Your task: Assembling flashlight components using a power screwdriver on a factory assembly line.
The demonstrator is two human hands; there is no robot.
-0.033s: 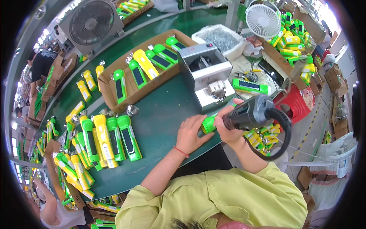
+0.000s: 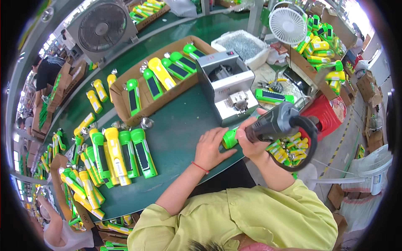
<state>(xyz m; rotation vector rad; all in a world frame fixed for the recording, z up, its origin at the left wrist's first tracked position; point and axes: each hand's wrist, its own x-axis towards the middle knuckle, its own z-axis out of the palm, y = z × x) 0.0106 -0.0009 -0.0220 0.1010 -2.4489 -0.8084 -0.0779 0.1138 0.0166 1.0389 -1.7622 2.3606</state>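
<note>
The view has been shifted slightly, so the cardboard box (image 2: 119,100) and the row of flashlights (image 2: 128,152) laid beside it are seen a little lower and farther right, and the left hand (image 2: 209,146) with the green flashlight end (image 2: 230,139) is likewise seen slightly lower. The black cable (image 2: 313,140) behind the power tool (image 2: 268,127) has been swung a little leftward, its loop now more blurred.

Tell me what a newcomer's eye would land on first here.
Probably the chunky dark power tool gripped in the right hand, right of centre, with the left hand at a green piece beside it. Next, the bright green and yellow torches lined up on the green table at left, and more in a shallow cardboard box beyond.
</note>
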